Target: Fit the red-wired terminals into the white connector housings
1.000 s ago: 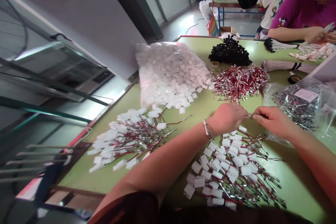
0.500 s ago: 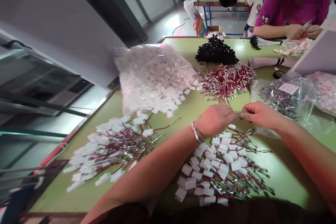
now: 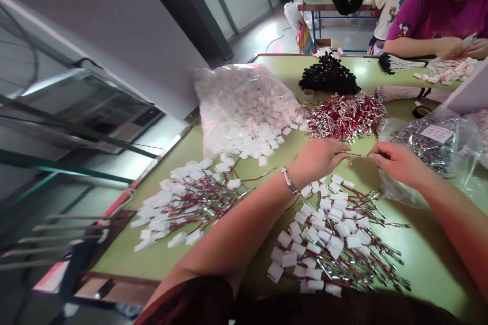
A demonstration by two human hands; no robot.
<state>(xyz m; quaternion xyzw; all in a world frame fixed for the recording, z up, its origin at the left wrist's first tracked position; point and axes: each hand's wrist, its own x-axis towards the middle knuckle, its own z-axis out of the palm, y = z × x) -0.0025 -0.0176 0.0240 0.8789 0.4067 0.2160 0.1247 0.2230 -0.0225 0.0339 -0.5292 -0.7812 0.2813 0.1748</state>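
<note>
A short red wire (image 3: pixel 358 155) with a metal terminal stretches between my two hands. My left hand (image 3: pixel 322 157), a bracelet at its wrist, pinches one end. The fingers of my right hand (image 3: pixel 394 160) are closed on the other end, near the metal tip. Just beyond my hands lies a heap of loose red wires with silver terminals (image 3: pixel 346 116). Under and in front of them spreads a pile of red wires fitted with white plastic housings (image 3: pixel 335 246). A second such pile (image 3: pixel 186 195) lies left of my left forearm.
A clear bag of white housings (image 3: pixel 244 106) spills open at the back left. Behind the wires sits a heap of black parts (image 3: pixel 330 75). A labelled bag of metal parts (image 3: pixel 434 137) lies by my right hand. Across the table a co-worker (image 3: pixel 430 25) handles parts.
My hands have drawn slightly apart, and the red wire now shows stretched between them. The whole view has shifted, so the table appears further right.
</note>
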